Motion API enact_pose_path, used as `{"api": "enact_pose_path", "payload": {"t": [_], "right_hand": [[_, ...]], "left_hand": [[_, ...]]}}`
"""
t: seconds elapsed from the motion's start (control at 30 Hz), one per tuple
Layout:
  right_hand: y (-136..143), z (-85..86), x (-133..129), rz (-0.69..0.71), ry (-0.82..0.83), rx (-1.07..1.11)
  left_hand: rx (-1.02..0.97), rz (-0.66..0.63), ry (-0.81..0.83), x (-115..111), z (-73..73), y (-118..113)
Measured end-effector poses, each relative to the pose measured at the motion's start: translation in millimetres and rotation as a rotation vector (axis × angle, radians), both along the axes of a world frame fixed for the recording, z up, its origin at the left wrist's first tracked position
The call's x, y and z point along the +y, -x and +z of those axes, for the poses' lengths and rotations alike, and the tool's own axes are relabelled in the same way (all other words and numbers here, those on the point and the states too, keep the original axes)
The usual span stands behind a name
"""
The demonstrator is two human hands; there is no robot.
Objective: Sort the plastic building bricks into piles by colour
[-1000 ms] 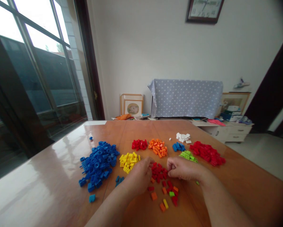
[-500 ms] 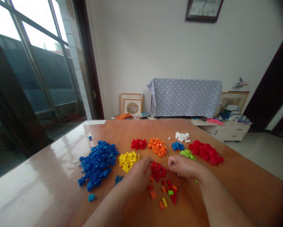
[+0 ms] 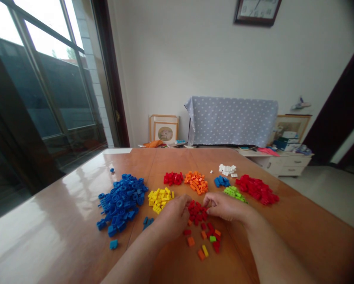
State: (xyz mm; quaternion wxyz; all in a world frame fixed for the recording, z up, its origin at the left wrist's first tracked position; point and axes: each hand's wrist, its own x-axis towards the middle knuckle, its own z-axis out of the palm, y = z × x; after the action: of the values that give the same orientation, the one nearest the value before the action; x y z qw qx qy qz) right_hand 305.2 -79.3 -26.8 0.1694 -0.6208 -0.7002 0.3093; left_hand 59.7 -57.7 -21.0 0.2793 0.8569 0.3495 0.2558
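Between my two hands lies a small pile of red toy bricks [image 3: 197,212] on the wooden table. My left hand [image 3: 176,216] is at the pile's left side, its fingers curled together and partly hidden behind the back of the hand. At the right edge of the same pile, the thumb and fingertips of my right hand [image 3: 222,206] are pinched together; I cannot make out what is in them. Nearer to me are scattered loose bricks, among them an orange brick [image 3: 190,241], a lime green brick [image 3: 212,239] and a yellow brick [image 3: 205,251].
Left stands a large heap of blue bricks [image 3: 122,205]. Yellow bricks [image 3: 159,199], orange bricks [image 3: 196,182] and another red pile [image 3: 173,178] sit beyond my hands. Rightward are lime bricks [image 3: 234,193], blue bricks [image 3: 222,181], white bricks [image 3: 227,170] and a bigger red heap [image 3: 257,190].
My right hand has moved left, up against the red pile. My left hand stays almost where it was, and the brick piles look the same.
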Motion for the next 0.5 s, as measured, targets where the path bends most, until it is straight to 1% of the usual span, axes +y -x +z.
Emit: {"api": "enact_pose_path", "payload": {"t": [0.13,0.3,0.5], "right_hand": [[-2.0,-0.3,-0.7,-0.019,-0.031,0.002],[-0.7,0.6,-1.2,-0.023,-0.001,-0.012],[3.4,-3.1,3.8,-0.027,-0.075,-0.089]], "left_hand": [[0.014,0.002,-0.008,-2.0,2.7,1.2],[0.016,-0.001,-0.023,-1.8,2.1,1.7],[0.021,0.006,-0.026,0.0,0.9,-0.4]]}}
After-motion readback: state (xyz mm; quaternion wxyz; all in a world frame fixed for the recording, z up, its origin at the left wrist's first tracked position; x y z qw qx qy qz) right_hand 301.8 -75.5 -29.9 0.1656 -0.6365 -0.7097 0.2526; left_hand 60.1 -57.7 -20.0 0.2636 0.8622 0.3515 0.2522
